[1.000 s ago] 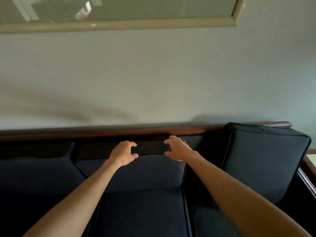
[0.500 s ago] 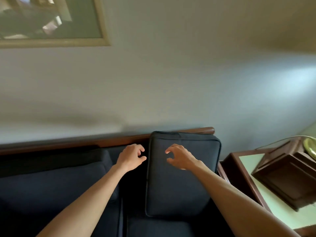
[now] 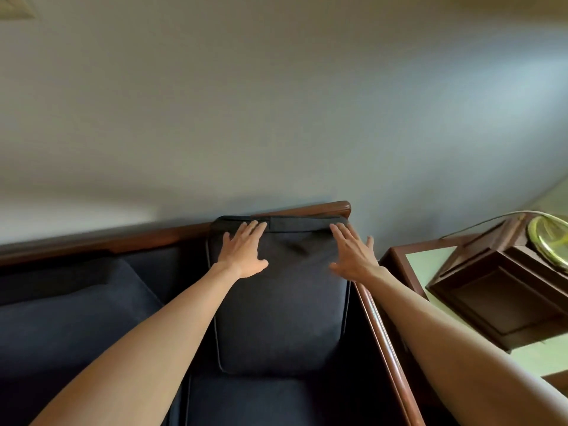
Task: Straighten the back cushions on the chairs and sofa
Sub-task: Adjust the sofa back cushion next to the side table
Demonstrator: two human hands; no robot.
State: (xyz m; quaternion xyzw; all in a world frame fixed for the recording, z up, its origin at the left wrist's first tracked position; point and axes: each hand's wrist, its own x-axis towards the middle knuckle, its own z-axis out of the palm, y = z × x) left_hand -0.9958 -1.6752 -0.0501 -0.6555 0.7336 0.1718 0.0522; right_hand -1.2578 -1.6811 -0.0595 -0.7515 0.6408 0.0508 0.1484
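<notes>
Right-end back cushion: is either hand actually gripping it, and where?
Neither grips. The left hand and right hand lie flat, fingers straight, on the upper front of the cushion, fingertips near its top edge.

Side table (image 3: 430, 256) at right — dark wooden box (image 3: 504, 296), brass dish (image 3: 550, 241) atop it.

back cushion (image 3: 281, 305) | dark navy | upright | sofa's (image 3: 76, 327) right end
</notes>
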